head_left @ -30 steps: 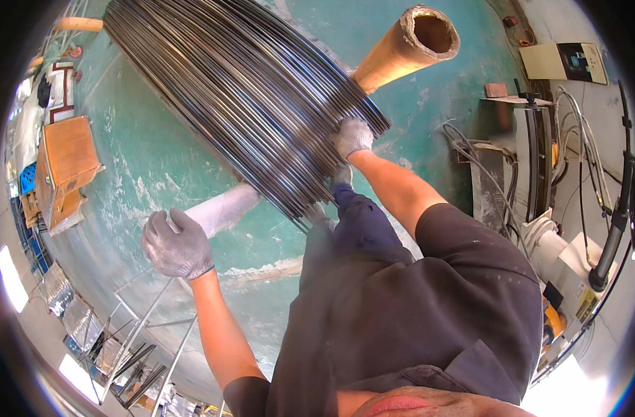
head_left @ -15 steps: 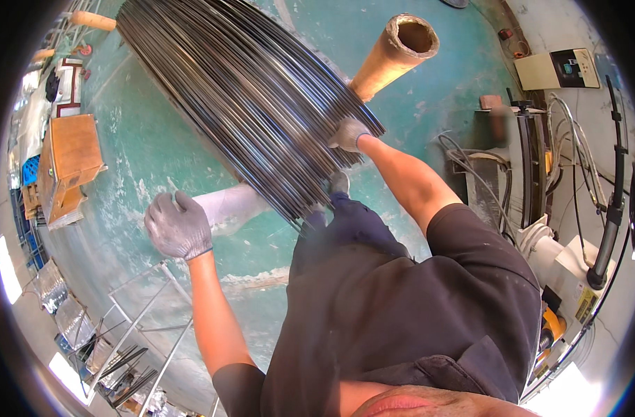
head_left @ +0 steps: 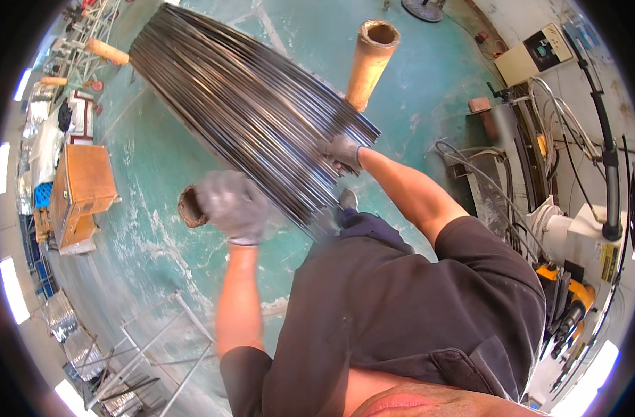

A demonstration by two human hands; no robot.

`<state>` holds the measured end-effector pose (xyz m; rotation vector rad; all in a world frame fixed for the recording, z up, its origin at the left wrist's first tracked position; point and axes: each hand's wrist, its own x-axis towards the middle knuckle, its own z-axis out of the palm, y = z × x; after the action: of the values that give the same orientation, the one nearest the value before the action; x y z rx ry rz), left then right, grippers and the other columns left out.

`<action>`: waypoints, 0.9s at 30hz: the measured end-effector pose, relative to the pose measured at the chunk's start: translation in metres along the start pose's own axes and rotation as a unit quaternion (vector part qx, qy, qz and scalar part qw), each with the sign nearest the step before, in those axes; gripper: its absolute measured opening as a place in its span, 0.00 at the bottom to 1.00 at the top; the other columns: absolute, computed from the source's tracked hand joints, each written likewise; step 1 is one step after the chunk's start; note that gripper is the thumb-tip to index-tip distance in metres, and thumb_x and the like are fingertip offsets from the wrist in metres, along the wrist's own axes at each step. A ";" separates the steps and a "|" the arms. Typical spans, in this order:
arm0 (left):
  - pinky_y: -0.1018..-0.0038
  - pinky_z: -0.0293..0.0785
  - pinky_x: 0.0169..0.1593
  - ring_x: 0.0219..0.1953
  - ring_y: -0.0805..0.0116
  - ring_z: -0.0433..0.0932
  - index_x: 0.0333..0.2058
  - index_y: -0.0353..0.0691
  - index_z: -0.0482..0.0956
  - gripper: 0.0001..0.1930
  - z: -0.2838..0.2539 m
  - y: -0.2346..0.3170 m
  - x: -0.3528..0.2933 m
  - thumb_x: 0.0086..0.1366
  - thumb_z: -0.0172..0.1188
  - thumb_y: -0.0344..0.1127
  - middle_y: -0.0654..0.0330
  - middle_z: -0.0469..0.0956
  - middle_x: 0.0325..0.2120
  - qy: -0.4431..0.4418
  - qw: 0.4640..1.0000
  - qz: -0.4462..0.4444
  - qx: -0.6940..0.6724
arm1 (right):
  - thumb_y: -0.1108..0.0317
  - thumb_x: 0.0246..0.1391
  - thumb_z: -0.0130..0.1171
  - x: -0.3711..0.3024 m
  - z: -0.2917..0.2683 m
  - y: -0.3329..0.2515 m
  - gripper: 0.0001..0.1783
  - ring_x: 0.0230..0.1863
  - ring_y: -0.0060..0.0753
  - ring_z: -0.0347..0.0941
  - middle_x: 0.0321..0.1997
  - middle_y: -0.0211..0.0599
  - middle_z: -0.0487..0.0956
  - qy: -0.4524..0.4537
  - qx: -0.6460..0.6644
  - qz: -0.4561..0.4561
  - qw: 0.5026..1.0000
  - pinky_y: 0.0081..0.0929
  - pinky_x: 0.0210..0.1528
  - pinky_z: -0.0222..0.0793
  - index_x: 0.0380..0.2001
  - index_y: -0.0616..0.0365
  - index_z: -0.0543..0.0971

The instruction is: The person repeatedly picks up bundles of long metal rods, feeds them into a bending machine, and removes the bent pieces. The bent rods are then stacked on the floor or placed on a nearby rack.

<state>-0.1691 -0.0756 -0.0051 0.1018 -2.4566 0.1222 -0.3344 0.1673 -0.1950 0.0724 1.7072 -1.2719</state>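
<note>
Workshop floor seen from above, clock positions taken from the picture's centre. At 9 o'clock: a box-shaped, orange-brown container beside a small blue crate; contents indiscernible. A bundle of long, dark, shiny metal rods extends toward 11 o'clock. At 1 o'clock, the grey-gloved right hand touches the bundle's near end, fingers partly curled; whether it grips cannot be told. The grey-gloved left hand, at 9 o'clock, is near the bundle, too blurred to tell open from closed.
</note>
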 end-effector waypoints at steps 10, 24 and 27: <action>0.71 0.78 0.46 0.38 0.68 0.85 0.43 0.33 0.86 0.12 0.097 0.089 -0.129 0.64 0.64 0.34 0.55 0.87 0.35 -0.326 0.717 -0.352 -0.506 | 0.49 0.61 0.66 -0.138 0.041 0.050 0.24 0.32 0.44 0.86 0.35 0.51 0.87 0.164 -0.251 0.025 0.954 0.43 0.35 0.82 0.40 0.63 0.85; 0.56 0.84 0.41 0.33 0.56 0.82 0.39 0.36 0.76 0.21 0.161 0.127 -0.071 0.80 0.51 0.50 0.53 0.80 0.30 -0.329 0.163 -0.555 -0.747 | 0.42 0.59 0.66 -0.416 0.083 0.154 0.25 0.43 0.59 0.85 0.38 0.55 0.87 0.282 -0.345 0.178 0.877 0.49 0.46 0.80 0.39 0.53 0.89; 0.58 0.85 0.40 0.31 0.57 0.80 0.39 0.33 0.74 0.21 0.172 0.138 -0.077 0.81 0.48 0.48 0.52 0.78 0.28 -0.305 0.120 -0.613 -0.719 | 0.43 0.55 0.67 -0.513 0.119 0.250 0.22 0.34 0.61 0.83 0.26 0.50 0.83 0.422 -0.344 0.196 0.816 0.52 0.39 0.78 0.26 0.51 0.84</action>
<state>-0.2309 0.0455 -0.1950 1.2780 -0.8054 -3.1854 0.1512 0.4278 -0.0043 0.5984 2.6402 -0.2156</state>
